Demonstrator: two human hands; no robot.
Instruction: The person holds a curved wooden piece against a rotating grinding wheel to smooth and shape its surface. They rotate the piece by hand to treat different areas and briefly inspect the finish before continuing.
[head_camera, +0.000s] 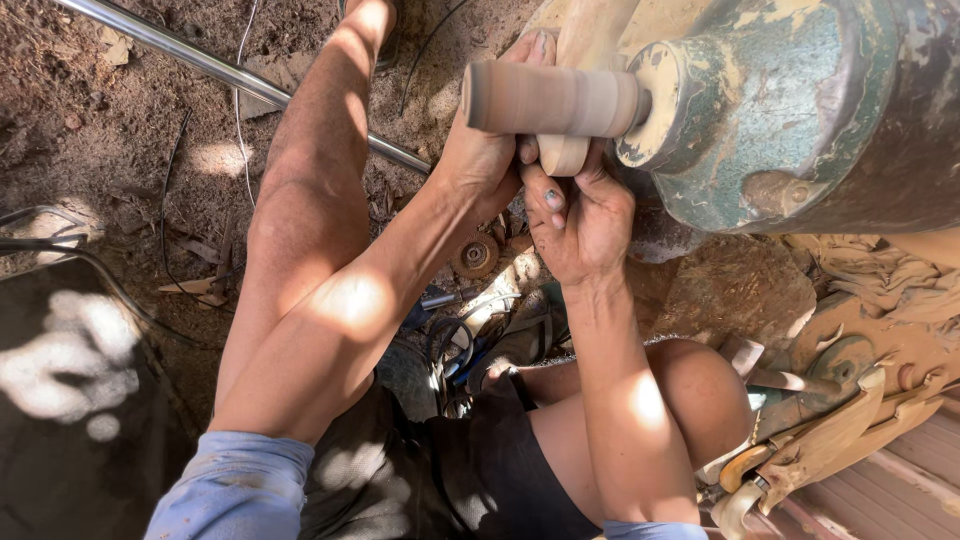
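A pale wooden piece (572, 60) is pressed against a brown sanding drum (548, 99) that sticks out from a worn green motor (800, 110) at the upper right. My left hand (485, 150) grips the wooden piece from the left, behind the drum. My right hand (578, 215) holds its rounded lower end (563, 155) from below. The drum looks blurred, as if spinning. Most of the wooden piece is hidden behind the drum and my fingers.
My bare knees flank my arms above sandy ground. A metal pipe (230, 70) runs diagonally at the upper left. A small toothed disc (476, 256), cables (460, 340) and tools lie between my legs. Dusty wooden and metal parts (830, 400) crowd the lower right.
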